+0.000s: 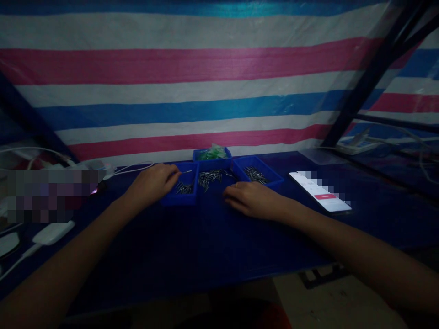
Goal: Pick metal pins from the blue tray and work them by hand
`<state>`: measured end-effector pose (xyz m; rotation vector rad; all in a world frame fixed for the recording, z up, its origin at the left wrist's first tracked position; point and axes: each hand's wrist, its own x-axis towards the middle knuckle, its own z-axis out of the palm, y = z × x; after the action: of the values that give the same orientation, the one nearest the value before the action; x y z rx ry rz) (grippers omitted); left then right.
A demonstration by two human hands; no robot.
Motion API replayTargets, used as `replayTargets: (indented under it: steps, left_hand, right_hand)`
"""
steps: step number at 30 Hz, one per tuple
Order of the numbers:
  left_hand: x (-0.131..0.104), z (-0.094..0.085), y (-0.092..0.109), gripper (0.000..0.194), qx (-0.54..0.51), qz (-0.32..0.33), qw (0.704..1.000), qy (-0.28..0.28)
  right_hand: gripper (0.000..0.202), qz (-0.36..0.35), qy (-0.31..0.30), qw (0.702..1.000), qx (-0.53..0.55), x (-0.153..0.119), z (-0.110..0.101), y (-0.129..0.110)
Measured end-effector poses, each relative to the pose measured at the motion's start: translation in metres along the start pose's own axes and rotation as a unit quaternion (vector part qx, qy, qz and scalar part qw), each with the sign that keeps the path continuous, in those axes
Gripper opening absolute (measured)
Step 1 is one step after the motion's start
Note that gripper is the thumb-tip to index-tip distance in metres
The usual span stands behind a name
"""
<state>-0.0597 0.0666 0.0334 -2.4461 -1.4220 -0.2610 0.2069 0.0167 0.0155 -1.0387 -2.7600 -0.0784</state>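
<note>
My left hand (156,180) is over the left blue tray (178,198), thumb and fingers pinched on a thin metal pin (186,172) that points right. Below it, several similar metal pins (185,188) lie in that tray. My right hand (254,198) rests low over the table, in front of the right blue tray (274,177), its fingers curled. What those fingers hold, if anything, is hidden. Between the hands, a loose pile of metal pins (210,176) lies on the table. More pins (255,175) are in the right tray.
A back blue tray (211,165) holds green pieces in clear plastic (215,152). A lit phone (320,192) lies to the right. White cables and a white adapter (54,232) are on the left. Dark frame posts (360,87) and a striped sheet (192,68) bound the blue table (192,256).
</note>
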Motion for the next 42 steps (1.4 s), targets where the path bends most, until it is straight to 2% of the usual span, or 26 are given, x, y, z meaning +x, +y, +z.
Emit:
replayTargets:
  steps: [7, 11, 15, 18, 22, 27, 32, 36, 38, 42]
  left_hand:
    - [0.001, 0.013, -0.005, 0.027, 0.003, 0.052, 0.997, 0.050]
    - [0.002, 0.013, -0.005, 0.026, 0.013, 0.066, 0.995, 0.077]
    - [-0.003, 0.009, 0.013, 0.024, -0.006, 0.105, 0.990, 0.095]
    - [-0.010, 0.010, 0.037, 0.026, -0.035, 0.185, 0.978, 0.090]
    - [-0.018, 0.017, 0.058, 0.027, -0.050, 0.200, 0.972, 0.109]
    - [-0.020, 0.021, 0.063, 0.027, -0.072, 0.200, 0.971, 0.112]
    - [-0.022, 0.018, 0.067, 0.030, -0.050, 0.192, 0.973, 0.120]
    - [-0.022, 0.011, 0.065, 0.029, 0.016, 0.158, 0.977, 0.139]
    - [-0.021, 0.009, 0.063, 0.026, 0.061, 0.138, 0.979, 0.138]
    - [-0.022, 0.007, 0.058, 0.024, 0.107, 0.132, 0.978, 0.124]
  right_hand:
    - [0.016, -0.022, -0.011, 1.000, 0.000, 0.000, 0.004, 0.003]
    - [0.017, -0.016, 0.018, 0.999, -0.024, 0.000, 0.004, 0.003]
    - [0.022, 0.000, 0.078, 0.996, -0.033, 0.002, 0.003, 0.004]
    - [0.027, 0.002, 0.104, 0.994, -0.020, 0.002, 0.003, 0.001]
    - [0.022, -0.012, 0.068, 0.998, -0.002, 0.002, 0.005, -0.001]
    - [0.019, -0.014, 0.053, 0.998, -0.008, 0.001, 0.006, -0.002]
    - [0.017, -0.011, 0.041, 0.999, -0.014, 0.001, 0.004, -0.002]
    - [0.018, 0.051, 0.088, 0.994, -0.048, 0.000, -0.006, 0.010]
    - [0.020, 0.118, 0.120, 0.982, -0.083, -0.001, -0.012, 0.022]
    - [0.025, 0.244, 0.125, 0.948, -0.162, -0.004, -0.016, 0.047]
